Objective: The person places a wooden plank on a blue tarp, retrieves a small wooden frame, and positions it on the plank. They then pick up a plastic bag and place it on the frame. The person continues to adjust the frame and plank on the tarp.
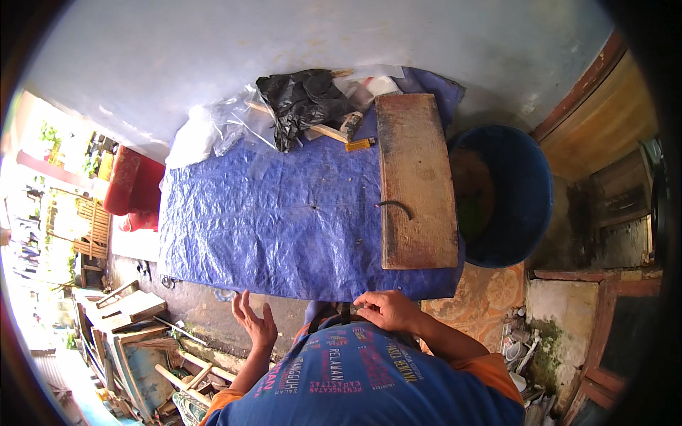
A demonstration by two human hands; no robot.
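Both hands were seen at the near edge of a table draped in a blue tarp (284, 220). The left hand (254, 323) was held open just below that edge, fingers spread and slightly curled, palm turned inward, nothing gripped in it. The right hand (387, 309) was laid at the tarp's hem, fingers bent and drawn together against the sheet — whether the plastic was actually pinched could not be told.

A worn wooden board (415, 181) was set lengthwise along the tarp's right side, and a dark curved piece (395, 206) was seen lying at its left edge. At the far end, a crumpled black bag (302, 103) was heaped beside clear plastic sheeting (227, 128), a few wood sticks (330, 131) and a small yellow object (357, 145). A blue barrel (515, 195) was stood just right of the board. Stacked timber (135, 319) was piled on the ground to the left.
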